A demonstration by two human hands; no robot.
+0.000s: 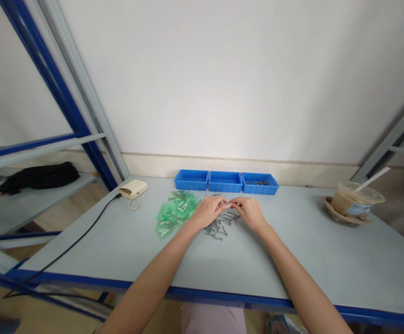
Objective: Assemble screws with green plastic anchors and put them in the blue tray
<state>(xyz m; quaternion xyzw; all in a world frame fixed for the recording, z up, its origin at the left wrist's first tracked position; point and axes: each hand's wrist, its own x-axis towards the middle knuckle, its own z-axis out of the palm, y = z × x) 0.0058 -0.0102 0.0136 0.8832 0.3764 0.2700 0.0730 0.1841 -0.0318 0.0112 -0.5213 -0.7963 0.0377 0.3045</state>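
Above a loose pile of grey metal screws, my left hand and my right hand meet with closed fingertips. Between them is a small metal screw, pinched from both sides; its details are too small to make out. Beside my left hand lies a heap of green plastic bags with pale strips on them. Behind the hands stand three joined blue bins. The left bin and middle bin show bare floors, while the right bin holds some small metal pieces.
A cream-coloured device with a black cable sits at the table's back left. To the right, a lidded drink cup with a straw stands in a cardboard holder. Blue and grey frame posts flank the table, with a wall behind.
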